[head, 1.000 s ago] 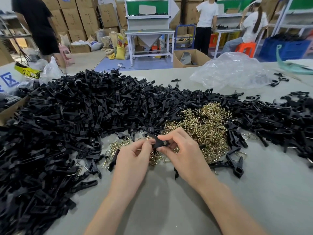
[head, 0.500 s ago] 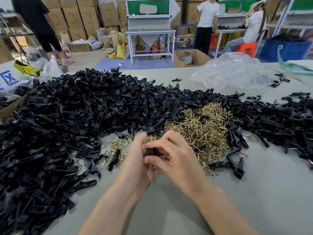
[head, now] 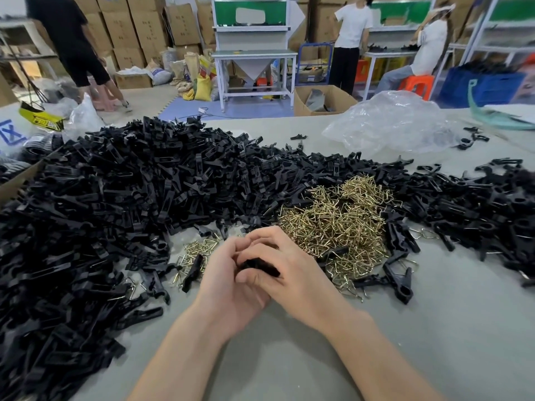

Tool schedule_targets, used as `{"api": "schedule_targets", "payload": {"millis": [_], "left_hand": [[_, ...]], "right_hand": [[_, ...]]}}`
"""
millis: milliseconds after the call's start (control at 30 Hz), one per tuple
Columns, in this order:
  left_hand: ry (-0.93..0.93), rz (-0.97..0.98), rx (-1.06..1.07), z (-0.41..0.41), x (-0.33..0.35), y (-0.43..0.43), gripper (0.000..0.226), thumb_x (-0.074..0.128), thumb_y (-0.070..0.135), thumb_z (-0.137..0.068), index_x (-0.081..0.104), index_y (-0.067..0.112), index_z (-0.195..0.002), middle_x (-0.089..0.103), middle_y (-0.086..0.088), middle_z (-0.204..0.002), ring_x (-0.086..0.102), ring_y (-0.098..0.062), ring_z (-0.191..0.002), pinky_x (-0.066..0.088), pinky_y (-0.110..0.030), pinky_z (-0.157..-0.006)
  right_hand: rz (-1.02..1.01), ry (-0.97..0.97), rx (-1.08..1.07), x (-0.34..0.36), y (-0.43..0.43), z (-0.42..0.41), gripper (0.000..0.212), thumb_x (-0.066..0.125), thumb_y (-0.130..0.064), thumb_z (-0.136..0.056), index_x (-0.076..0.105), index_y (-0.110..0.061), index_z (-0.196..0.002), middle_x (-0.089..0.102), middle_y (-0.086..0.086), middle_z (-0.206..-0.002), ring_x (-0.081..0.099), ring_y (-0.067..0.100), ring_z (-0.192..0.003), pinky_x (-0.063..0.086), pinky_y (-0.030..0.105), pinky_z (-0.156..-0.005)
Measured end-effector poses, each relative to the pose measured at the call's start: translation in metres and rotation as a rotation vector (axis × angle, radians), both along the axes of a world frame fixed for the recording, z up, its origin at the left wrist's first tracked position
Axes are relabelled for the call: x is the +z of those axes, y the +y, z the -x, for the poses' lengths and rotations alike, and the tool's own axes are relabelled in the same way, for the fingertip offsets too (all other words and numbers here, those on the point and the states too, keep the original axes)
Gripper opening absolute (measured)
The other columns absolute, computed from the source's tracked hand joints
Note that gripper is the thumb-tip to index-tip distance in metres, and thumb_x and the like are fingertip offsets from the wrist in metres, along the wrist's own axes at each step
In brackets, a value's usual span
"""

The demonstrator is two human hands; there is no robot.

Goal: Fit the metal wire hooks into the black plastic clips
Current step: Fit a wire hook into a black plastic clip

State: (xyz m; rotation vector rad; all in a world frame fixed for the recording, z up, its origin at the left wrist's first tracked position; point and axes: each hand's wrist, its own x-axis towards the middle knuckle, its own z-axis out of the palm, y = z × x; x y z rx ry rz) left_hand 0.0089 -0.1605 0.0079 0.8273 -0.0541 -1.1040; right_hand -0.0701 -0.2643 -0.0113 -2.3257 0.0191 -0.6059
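The left hand (head: 228, 287) and right hand (head: 298, 273) are clasped together, fingers curled round one black clip (head: 258, 266), over the counter (head: 434, 328), beside the near edge of the brass hook pile (head: 335, 218).

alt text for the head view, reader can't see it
The left hand and right hand grip one black plastic clip between them above a grey table. Behind them lie a heap of gold wire hooks and a pile of black clips.
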Motion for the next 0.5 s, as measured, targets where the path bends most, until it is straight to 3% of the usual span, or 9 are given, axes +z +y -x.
{"api": "schedule_targets", "payload": {"millis": [167, 400, 500], "left_hand": [[-0.031, -0.031, -0.070, -0.002, 0.001, 0.002, 0.036, 0.056, 0.040, -0.089, 0.067, 0.009, -0.104, 0.062, -0.014, -0.089, 0.063, -0.026, -0.082, 0.054, -0.037, -0.074], [-0.029, -0.012, -0.024, 0.000, 0.001, -0.004, 0.028, 0.060, 0.037, -0.090, 0.067, 0.010, -0.089, 0.054, -0.007, -0.079, 0.058, -0.019, -0.071, 0.049, -0.032, -0.074], [-0.079, -0.020, 0.033, 0.003, -0.001, -0.009, 0.024, 0.060, 0.032, -0.091, 0.067, 0.012, -0.080, 0.046, -0.004, -0.072, 0.051, -0.014, -0.063, 0.049, -0.029, -0.066]], "right_hand": [[-0.055, -0.028, 0.012, 0.001, 0.001, -0.001, 0.017, 0.072, -0.034, -0.092, 0.074, -0.027, -0.107, 0.048, -0.015, -0.139, 0.053, 0.005, -0.123, 0.043, 0.040, -0.105], [-0.041, -0.030, -0.006, 0.002, -0.001, -0.002, 0.014, 0.074, -0.033, -0.091, 0.074, -0.028, -0.103, 0.052, -0.008, -0.129, 0.053, 0.006, -0.115, 0.040, 0.043, -0.104], [-0.012, -0.022, -0.024, 0.001, 0.000, -0.002, 0.014, 0.073, -0.035, -0.091, 0.072, -0.029, -0.103, 0.050, -0.010, -0.126, 0.051, 0.003, -0.106, 0.041, 0.039, -0.100]]}}
